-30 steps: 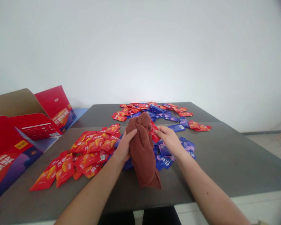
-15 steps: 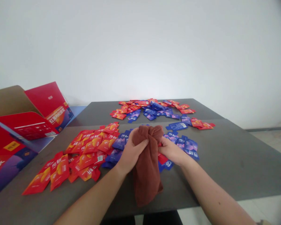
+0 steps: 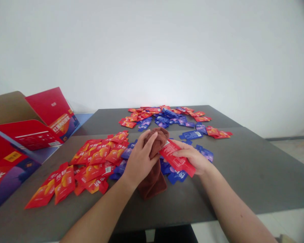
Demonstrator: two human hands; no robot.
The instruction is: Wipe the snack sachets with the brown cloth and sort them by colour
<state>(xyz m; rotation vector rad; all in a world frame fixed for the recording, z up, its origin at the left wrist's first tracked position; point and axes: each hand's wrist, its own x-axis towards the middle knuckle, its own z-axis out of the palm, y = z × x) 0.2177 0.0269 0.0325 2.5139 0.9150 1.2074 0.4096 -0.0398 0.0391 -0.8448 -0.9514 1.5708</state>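
A bunched brown cloth (image 3: 152, 184) is gripped in my left hand (image 3: 140, 158), its lower end hanging down toward the table. My right hand (image 3: 196, 158) holds a red pouch (image 3: 176, 157) between thumb and fingers, with white print on the side facing me. The pouch's far end touches the cloth. Beneath and behind my hands lie several blue pouches (image 3: 177, 176), partly hidden by them. Left of my left hand is a pile of red pouches (image 3: 98, 155) with orange fruit pictures.
At the far side of the dark table (image 3: 255, 175) lies a mixed heap of red and blue pouches (image 3: 167, 116). A few more pouches (image 3: 219, 132) rest to the right of it. An open red and blue cardboard box (image 3: 27, 135) stands at the left.
The red pouch, mostly hidden before, now shows in my right hand, which has turned. The cloth is bunched tighter in my left hand and its hanging end sits higher.
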